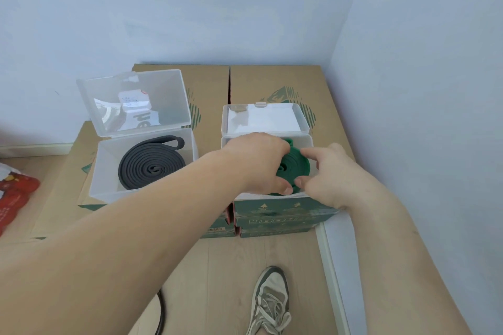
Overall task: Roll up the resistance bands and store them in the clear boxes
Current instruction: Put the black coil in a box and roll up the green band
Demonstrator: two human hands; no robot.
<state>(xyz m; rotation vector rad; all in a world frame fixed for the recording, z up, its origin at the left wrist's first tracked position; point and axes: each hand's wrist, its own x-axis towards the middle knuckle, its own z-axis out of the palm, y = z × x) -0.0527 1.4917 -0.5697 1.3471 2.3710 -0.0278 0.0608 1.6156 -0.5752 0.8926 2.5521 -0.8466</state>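
Observation:
A rolled green resistance band point(295, 167) sits in the right clear box point(309, 139), whose lid leans open behind it. My left hand point(258, 163) covers the coil's left side with the thumb at its front edge. My right hand point(326, 171) pinches the coil's right side between forefinger and thumb. In the left clear box point(107, 160) a dark grey band point(152, 163) lies coiled flat, its loop end sticking out at the back, and the lid point(136, 100) stands open.
Both boxes rest on brown cardboard cartons point(258, 81) pushed into the room's corner. A red bag point(16, 198) lies on the floor at the left. A black band or cord point(160, 313) lies on the wooden floor near my shoe point(272, 302).

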